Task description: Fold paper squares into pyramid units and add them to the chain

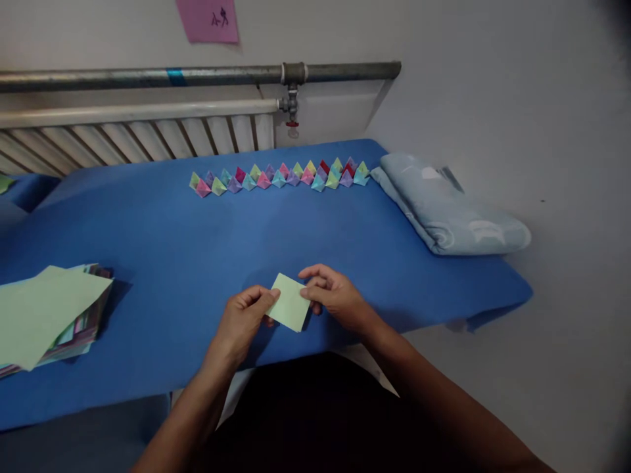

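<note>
A small square of pale green paper [290, 303], apparently folded in layers, is held above the near edge of the blue-covered table [197, 249]. My left hand [245, 318] pinches its left corner between thumb and fingers. On the opposite corner, the thumb and fingers of my right hand [336, 297] close on the paper, its index finger reaching out past the top. Toward the back of the table stand two rows of small folded paper boats [279, 177] in pink, green, purple, blue, yellow and red.
At the left lies a stack of coloured paper sheets [54, 309], pale green on top. A folded light blue blanket [458, 210] rests at the right by the wall. Behind the table are a white radiator [142, 138], a metal pipe [221, 75] and a red-handled valve [292, 123].
</note>
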A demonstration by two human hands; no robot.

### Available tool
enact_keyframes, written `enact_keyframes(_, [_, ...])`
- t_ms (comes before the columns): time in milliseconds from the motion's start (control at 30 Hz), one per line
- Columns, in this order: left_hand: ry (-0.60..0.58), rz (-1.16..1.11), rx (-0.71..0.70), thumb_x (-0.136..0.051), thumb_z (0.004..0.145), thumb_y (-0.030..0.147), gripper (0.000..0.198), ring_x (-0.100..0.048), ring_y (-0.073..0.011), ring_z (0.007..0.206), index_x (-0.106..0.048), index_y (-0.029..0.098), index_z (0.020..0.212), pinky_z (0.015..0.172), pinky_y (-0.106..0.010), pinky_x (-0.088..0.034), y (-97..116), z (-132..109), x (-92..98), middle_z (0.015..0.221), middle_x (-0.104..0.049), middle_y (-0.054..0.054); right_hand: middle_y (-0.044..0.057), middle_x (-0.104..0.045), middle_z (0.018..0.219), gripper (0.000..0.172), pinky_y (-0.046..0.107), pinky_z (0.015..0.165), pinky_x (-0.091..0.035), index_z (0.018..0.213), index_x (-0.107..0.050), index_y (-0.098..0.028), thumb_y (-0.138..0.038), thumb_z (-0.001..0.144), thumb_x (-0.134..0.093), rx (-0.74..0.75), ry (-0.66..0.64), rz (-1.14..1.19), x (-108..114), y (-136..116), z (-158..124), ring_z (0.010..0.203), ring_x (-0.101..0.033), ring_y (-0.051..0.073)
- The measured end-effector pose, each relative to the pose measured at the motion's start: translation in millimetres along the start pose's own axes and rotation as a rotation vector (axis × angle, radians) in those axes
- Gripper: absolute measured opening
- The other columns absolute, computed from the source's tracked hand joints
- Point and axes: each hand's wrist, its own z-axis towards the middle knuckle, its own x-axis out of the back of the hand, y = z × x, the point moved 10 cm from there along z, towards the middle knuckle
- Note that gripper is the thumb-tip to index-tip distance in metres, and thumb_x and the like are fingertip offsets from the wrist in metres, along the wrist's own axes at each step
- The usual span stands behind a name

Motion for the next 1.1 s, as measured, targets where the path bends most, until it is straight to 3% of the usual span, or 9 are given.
enact_keyframes(100, [-0.023,0.123,0.030,-0.066,0.068,0.050,0.035,-0.042,-0.0098,0.048,-0.056,0.018,0.058,0.048,-0.024,-0.035,-4.3,5.5,2.4,0.052,-0.049,0.004,-0.009,-0.048,0.057,0.016,0.023,0.051,-0.034,0.090,-0.055,-0.022,-0.026,0.075,-0.059,0.037,0.014,-0.134,0.8,0.0,0.0,0.050,-0.044,0.009])
enact_keyframes(200, [0.020,0.479,-0.097,-0.057,0.077,0.044,0.033,-0.039,-0.0103,0.047,-0.053,0.019,0.056,0.048,-0.024,-0.029,6.9,10.0,6.3,0.049,-0.046,0.004,-0.007,-0.048,0.057,0.006,0.023,0.055,-0.034,0.083,-0.057,-0.022,-0.020,0.080,-0.053,0.129,0.049,-0.403,1.1,-7.3,-3.1,0.053,-0.044,0.010])
enact_keyframes(333, [0.079,0.925,-0.294,-0.055,0.083,0.033,0.025,-0.045,-0.0121,0.051,-0.058,0.020,0.061,0.053,-0.026,-0.029,20.6,8.0,-1.0,0.054,-0.055,0.002,-0.001,-0.060,0.073,0.017,0.026,0.067,-0.037,0.082,-0.063,-0.020,-0.012,0.083,-0.049,0.311,0.031,-0.807,-10.6,-19.0,-7.9,0.068,-0.051,0.012])
enact_keyframes(500, [0.146,1.139,-0.563,-0.059,0.085,0.026,0.008,-0.056,-0.0173,0.066,-0.062,0.019,0.083,0.060,-0.029,-0.041,31.3,-3.5,-5.8,0.077,-0.064,-0.004,0.005,-0.059,0.079,0.024,0.029,0.070,-0.038,0.089,-0.069,-0.019,-0.012,0.087,-0.047,0.389,0.020,-1.166,-16.5,-20.5,-13.6,0.075,-0.051,0.017])
enact_keyframes(600, [0.078,1.172,-0.859,-0.053,0.089,0.018,0.014,-0.059,-0.0207,0.086,-0.064,0.019,0.097,0.075,-0.034,-0.046,39.9,-18.4,-19.0,0.096,-0.066,-0.008,0.009,-0.061,0.093,0.025,0.032,0.077,-0.039,0.089,-0.070,-0.019,-0.010,0.088,-0.046,0.474,-0.002,-1.202,-19.1,-24.7,-19.1,0.084,-0.050,0.020])
enact_keyframes(700, [-0.106,1.216,-1.046,-0.046,0.092,0.012,0.024,-0.060,-0.0200,0.087,-0.066,0.020,0.101,0.077,-0.035,-0.044,36.1,-30.4,-35.6,0.100,-0.069,-0.007,0.008,-0.064,0.107,0.027,0.037,0.083,-0.037,0.093,-0.069,-0.021,-0.007,0.088,-0.047,0.561,-0.082,-1.178,-24.5,-23.2,-25.4,0.095,-0.050,0.022])
enact_keyframes(833, [-0.238,1.209,-1.049,-0.045,0.092,0.012,0.026,-0.062,-0.0193,0.087,-0.066,0.020,0.106,0.083,-0.037,-0.043,32.0,-35.9,-38.0,0.104,-0.071,-0.007,0.005,-0.067,0.110,0.025,0.038,0.083,-0.033,0.102,-0.066,-0.021,-0.009,0.086,-0.051,0.596,-0.178,-1.117,-26.8,-17.2,-34.0,0.097,-0.053,0.022])
enact_keyframes(1100, [-0.278,1.198,-0.956,-0.058,0.086,0.032,0.032,-0.062,-0.0249,0.104,-0.062,0.020,0.116,0.102,-0.048,-0.033,27.4,-36.3,-28.2,0.116,-0.068,-0.009,0.008,-0.064,0.119,0.025,0.039,0.089,-0.031,0.110,-0.063,-0.022,-0.027,0.086,-0.061,0.564,-0.195,-1.058,-21.8,-17.7,-37.5,0.107,-0.052,0.023])
